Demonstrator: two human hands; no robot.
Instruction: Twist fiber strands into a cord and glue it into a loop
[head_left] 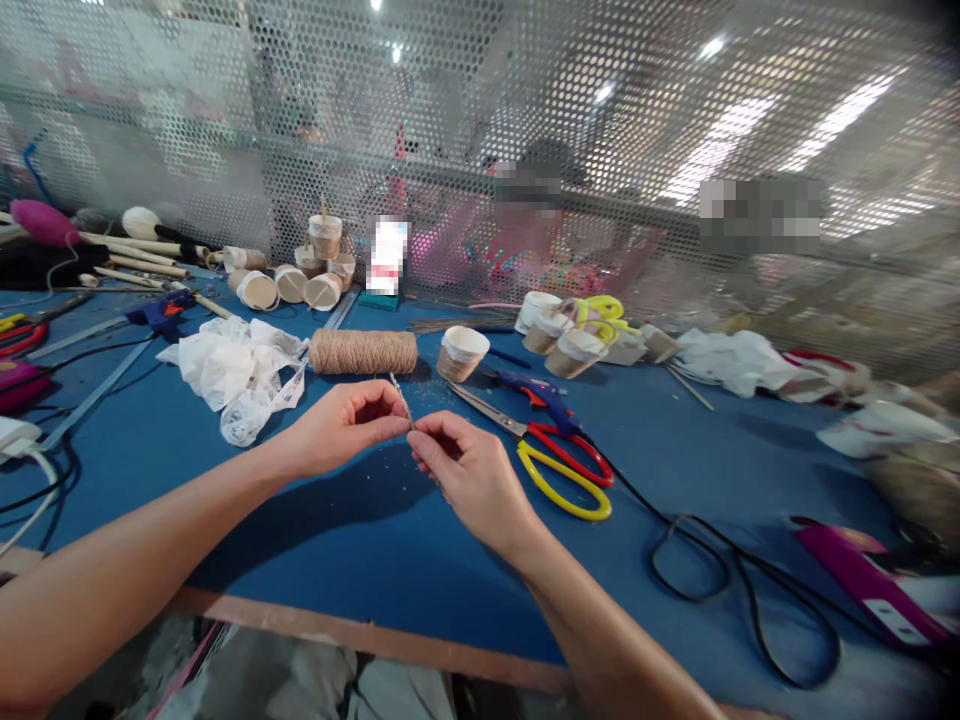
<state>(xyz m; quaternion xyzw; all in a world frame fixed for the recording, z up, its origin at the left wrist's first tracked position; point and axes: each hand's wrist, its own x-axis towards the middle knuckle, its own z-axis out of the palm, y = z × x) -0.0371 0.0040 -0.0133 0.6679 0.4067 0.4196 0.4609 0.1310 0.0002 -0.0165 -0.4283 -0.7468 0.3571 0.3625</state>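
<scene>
Over the near middle of the blue table, my left hand [352,425] and my right hand [465,475] meet, both closed in a pinch. Between their fingertips is a thin stick-like piece [400,393], its pale upper end poking up past my left fingers. Whether it is wood, wire or twine I cannot tell. Just beyond my hands lies a spool of brown twine [363,352], and right of it stands a small twine-wrapped cup [463,353]. Scissors [562,465] with one red and one yellow handle lie beside my right hand, close to a blue glue gun [536,392].
Crumpled white lace [232,365] lies at left, near a second blue glue gun [161,312]. Several wrapped cups [322,290] are grouped at the back beside a phone [387,255]. A black cord [690,590] loops at right towards a purple power strip [874,585]. Perforated metal screens the back.
</scene>
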